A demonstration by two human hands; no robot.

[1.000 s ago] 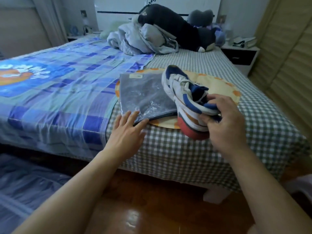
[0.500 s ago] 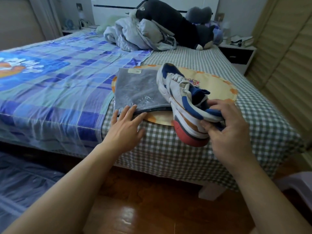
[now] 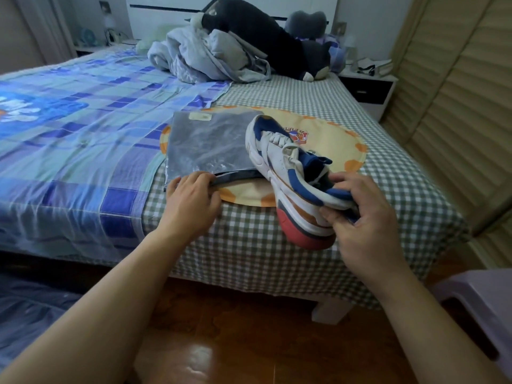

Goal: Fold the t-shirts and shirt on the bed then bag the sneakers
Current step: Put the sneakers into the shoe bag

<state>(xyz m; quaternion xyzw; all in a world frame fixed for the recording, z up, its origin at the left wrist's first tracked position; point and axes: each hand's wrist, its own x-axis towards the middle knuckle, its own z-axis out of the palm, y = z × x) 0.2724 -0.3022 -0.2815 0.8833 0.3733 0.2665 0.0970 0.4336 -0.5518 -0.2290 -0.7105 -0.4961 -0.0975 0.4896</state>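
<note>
bedspread: blue patchwork cover [image 3: 83, 139] lies over the left side of the bed, green gingham sheet [image 3: 277, 245] on the right side
clothes: rumpled pale heap [image 3: 205, 59] at the head of the bed, well apart from the hands; looks unfolded, cannot tell which garments
bag: flat grey plastic bag [image 3: 207, 142] lies on a round yellow mat [image 3: 338, 139], dark opening edge toward the person
left hand: left hand [image 3: 191, 200] at the bag's near edge, fingertips curled onto the dark lip, seems to pinch it; grip partly hidden
sneakers: pair of white-blue sneakers [image 3: 291, 173] with red-orange soles, held together, toes over the bag's right part, heels off the mat toward the bed edge
right hand: right hand [image 3: 360, 220] clamps both heels, thumb under, fingers over the collars
step: bagging the sneakers, at the opening-the-bag stage; none of the shoe is inside yet
next move: probably lift the upper lip with the left hand to make a gap, then bring the toes round to the mouth and slide them in
risk: thin film may stick shut; soles may catch on the lip
</note>
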